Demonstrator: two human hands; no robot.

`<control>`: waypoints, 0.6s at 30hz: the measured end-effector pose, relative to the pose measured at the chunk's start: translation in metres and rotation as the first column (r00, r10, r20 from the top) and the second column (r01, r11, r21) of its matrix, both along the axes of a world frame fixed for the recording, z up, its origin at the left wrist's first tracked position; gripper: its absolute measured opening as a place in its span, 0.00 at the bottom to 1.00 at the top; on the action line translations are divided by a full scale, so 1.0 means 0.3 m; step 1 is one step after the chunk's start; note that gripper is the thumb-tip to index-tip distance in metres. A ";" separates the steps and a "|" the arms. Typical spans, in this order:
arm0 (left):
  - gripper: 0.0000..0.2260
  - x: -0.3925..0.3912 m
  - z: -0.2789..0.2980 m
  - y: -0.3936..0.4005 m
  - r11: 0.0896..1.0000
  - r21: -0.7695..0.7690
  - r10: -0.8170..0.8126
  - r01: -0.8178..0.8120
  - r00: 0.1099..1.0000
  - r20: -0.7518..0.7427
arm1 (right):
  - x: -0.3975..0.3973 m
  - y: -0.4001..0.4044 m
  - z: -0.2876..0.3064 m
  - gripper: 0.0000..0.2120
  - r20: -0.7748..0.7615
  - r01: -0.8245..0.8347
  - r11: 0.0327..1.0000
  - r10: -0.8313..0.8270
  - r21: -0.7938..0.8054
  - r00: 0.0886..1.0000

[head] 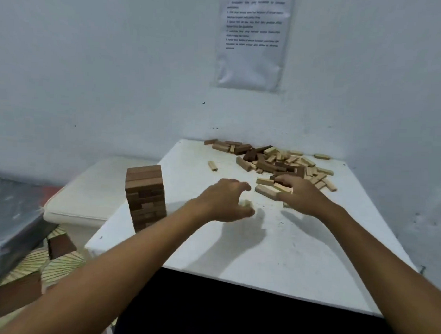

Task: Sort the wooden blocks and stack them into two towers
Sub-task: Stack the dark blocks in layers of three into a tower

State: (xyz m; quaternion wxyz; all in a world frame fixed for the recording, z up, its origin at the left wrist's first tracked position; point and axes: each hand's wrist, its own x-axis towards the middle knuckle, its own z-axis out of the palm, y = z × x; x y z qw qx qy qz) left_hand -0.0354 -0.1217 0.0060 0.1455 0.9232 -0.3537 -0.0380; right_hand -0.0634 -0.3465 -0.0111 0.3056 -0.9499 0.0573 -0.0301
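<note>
Where the white square surface (298,257) meets pale walls, a printed paper sheet (254,40) hangs; mixed light and dark wooden blocks (277,163) litter its far corner; a dark-block tower (146,196) stands at its left edge; the left hand (225,199) curls round a pale block (245,204); the right hand's (298,194) fingers (282,180) reach, relaxed, into the pile.

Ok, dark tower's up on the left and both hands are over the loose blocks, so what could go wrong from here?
The dark tower stands close to the table's left edge, beside the left forearm; a sideways sweep could topple it. The left hand seems to hold a light block loosely, so it may slip. Dark and light blocks lie mixed in the pile, inviting a wrong pick.
</note>
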 end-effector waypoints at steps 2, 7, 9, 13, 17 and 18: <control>0.31 0.000 -0.110 -0.030 0.989 0.135 0.062 -0.058 0.998 -0.028 | -0.044 -0.035 -0.085 0.31 -0.118 0.059 0.981 -0.081 -0.183 0.990; 0.29 0.011 -0.279 -0.084 0.988 0.121 0.111 -0.100 0.990 -0.083 | -0.131 -0.056 -0.219 0.30 -0.225 -0.008 0.925 -0.085 -0.381 0.971; 0.29 0.045 -0.296 -0.110 0.990 0.095 0.106 -0.100 0.992 -0.069 | -0.114 -0.074 -0.241 0.30 -0.216 -0.015 0.899 -0.089 -0.437 0.972; 0.29 0.147 -0.278 -0.158 0.986 0.104 0.141 -0.134 0.988 -0.065 | -0.027 -0.128 -0.249 0.31 -0.197 0.054 0.868 -0.172 -0.494 0.965; 0.31 0.209 -0.268 -0.220 0.984 0.046 0.175 -0.175 0.985 -0.001 | 0.082 -0.182 -0.222 0.28 -0.076 0.159 0.894 -0.209 -0.419 0.975; 0.31 0.207 -0.272 -0.241 0.989 0.008 0.145 -0.146 0.989 0.040 | 0.113 -0.195 -0.213 0.27 -0.029 0.164 0.911 -0.189 -0.377 0.982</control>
